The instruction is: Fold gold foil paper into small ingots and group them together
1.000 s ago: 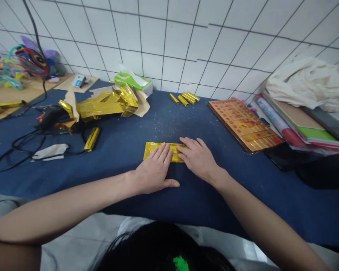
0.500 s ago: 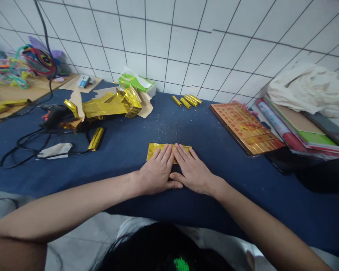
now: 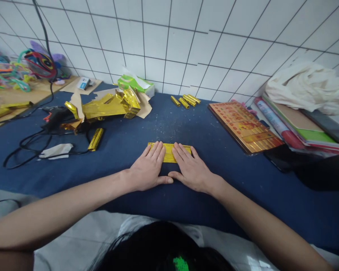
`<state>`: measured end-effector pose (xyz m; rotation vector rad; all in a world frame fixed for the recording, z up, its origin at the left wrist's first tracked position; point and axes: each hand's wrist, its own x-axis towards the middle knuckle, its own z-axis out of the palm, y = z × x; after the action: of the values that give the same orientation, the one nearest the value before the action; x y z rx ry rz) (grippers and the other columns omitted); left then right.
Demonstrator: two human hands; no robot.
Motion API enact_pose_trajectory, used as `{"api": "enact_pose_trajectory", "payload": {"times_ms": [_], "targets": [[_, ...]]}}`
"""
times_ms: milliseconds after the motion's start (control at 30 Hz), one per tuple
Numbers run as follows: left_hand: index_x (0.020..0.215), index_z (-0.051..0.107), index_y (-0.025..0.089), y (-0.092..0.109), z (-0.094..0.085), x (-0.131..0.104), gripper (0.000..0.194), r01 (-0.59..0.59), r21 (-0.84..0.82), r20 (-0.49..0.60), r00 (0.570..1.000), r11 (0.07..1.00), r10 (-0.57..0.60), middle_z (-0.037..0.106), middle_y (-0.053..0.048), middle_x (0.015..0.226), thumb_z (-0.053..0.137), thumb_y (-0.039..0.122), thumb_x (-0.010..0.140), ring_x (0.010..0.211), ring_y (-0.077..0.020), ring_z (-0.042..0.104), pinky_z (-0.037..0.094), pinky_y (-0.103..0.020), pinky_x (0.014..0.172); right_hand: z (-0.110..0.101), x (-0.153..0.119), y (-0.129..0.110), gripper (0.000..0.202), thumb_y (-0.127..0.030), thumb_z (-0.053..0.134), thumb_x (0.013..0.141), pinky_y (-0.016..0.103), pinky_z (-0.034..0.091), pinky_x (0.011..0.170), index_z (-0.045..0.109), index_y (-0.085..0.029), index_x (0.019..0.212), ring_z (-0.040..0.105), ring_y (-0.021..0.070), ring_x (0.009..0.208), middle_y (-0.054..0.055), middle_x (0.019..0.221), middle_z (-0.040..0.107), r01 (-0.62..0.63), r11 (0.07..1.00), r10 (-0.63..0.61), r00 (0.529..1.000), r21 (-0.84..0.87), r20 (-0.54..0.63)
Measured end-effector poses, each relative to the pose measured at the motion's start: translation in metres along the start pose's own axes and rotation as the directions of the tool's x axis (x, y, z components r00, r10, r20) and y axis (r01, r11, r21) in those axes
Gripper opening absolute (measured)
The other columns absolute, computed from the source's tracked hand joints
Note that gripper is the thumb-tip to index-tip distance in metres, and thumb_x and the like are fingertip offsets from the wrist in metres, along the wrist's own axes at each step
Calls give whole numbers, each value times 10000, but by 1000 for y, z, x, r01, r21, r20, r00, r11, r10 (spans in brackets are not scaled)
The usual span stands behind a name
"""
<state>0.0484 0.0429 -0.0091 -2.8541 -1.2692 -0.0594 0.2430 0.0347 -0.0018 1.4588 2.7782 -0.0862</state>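
Note:
A flat rectangle of shiny gold foil paper (image 3: 169, 153) lies on the blue cloth in front of me. My left hand (image 3: 148, 165) rests flat on its left part, fingers straight and thumb stretched to the right. On the right part lies my right hand (image 3: 193, 167), palm down with fingers extended. A strip of foil shows between the hands; the rest is hidden under them. The two thumbs nearly meet below the foil's near edge. Neither hand grips anything. Beyond the foil, several small gold rolls (image 3: 183, 102) lie by the wall.
To the left are a gold roll (image 3: 95, 139), a black glue gun (image 3: 56, 114) with its looped cable, and crumpled gold foil (image 3: 106, 107). A green tissue pack (image 3: 135, 83) stands behind. At right lie an orange-gold box (image 3: 245, 128) and stacked books (image 3: 305, 126).
My left hand has slid left along the foil, so a gap has opened between the hands and more foil shows. My right hand has hardly moved.

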Motion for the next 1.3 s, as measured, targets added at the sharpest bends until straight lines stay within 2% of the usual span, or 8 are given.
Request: {"api": "enact_pose_trajectory", "payload": {"times_ms": [100, 233, 400, 633, 833, 933, 1167, 1300], "targets": [[1365, 243, -21, -12, -3, 5, 983, -51, -27, 28, 998, 998, 51, 197, -252, 1435, 189, 748, 755, 1354, -319, 118, 114, -449, 1087, -3, -1, -3, 833, -653, 164, 835, 574, 121, 1057, 278, -26, 1371, 173, 311, 1346, 214, 1443, 231, -15, 1000, 15, 1000, -26, -17], [1406, 158, 53, -38, -10, 17, 885, -196, -90, 117, 972, 977, 205, 119, -183, 1472, 180, 698, 801, 1369, -270, 82, 60, -444, 1089, -7, -6, -11, 877, -680, 184, 814, 579, 127, 1049, 323, 3, 1346, 220, 347, 1325, 253, 1410, 279, -30, 997, 29, 999, -78, -12], [1430, 25, 161, -58, -14, 32, 809, -216, -141, 180, 954, 966, 240, 56, -110, 1494, 211, 664, 823, 1371, -286, 12, 5, -519, 1061, -15, -12, -23, 951, -724, 214, 774, 551, 157, 1054, 346, 37, 1328, 232, 377, 1311, 288, 1389, 287, -10, 994, 18, 997, -113, 74], [1431, 41, 196, -65, -13, 42, 731, -201, -128, 196, 955, 971, 223, 57, -76, 1501, 189, 620, 854, 1370, -294, -2, 4, -539, 1053, -25, -16, -38, 1015, -757, 265, 731, 527, 177, 1058, 342, 65, 1322, 233, 410, 1297, 322, 1370, 284, 19, 993, 0, 987, -114, 164], [1430, 72, 222, -68, -11, 47, 646, -209, -61, 165, 962, 976, 216, 95, -54, 1500, 150, 562, 886, 1367, -304, -12, 31, -558, 1045, -25, -17, -48, 1045, -772, 297, 703, 518, 181, 1057, 342, 70, 1320, 249, 419, 1286, 341, 1347, 313, 29, 994, -13, 988, -104, 152], [1427, 97, 236, -68, -12, 50, 632, -220, -12, 148, 964, 975, 219, 104, -73, 1498, 164, 556, 887, 1367, -309, 9, 52, -559, 1042, -25, -18, -53, 1058, -777, 310, 691, 516, 192, 1051, 332, 72, 1324, 236, 429, 1285, 359, 1346, 290, 32, 995, -17, 987, -93, 159], [1405, 205, 274, -73, -24, 65, 659, -247, 34, 145, 960, 968, 240, 72, -110, 1497, 251, 616, 844, 1365, -319, 36, 50, -553, 1042, -25, -21, -59, 1045, -777, 255, 702, 524, 210, 1040, 323, 51, 1337, 232, 435, 1283, 354, 1349, 289, 53, 997, -42, 985, -57, 166], [1394, 258, 247, -63, -33, 63, 705, -207, 41, 154, 968, 977, 199, 117, -112, 1490, 318, 637, 810, 1365, -319, 51, 45, -549, 1046, -23, -20, -60, 1041, -769, 303, 702, 539, 227, 1027, 332, 60, 1329, 245, 440, 1279, 349, 1348, 299, 45, 998, -37, 988, -49, 152]]}}
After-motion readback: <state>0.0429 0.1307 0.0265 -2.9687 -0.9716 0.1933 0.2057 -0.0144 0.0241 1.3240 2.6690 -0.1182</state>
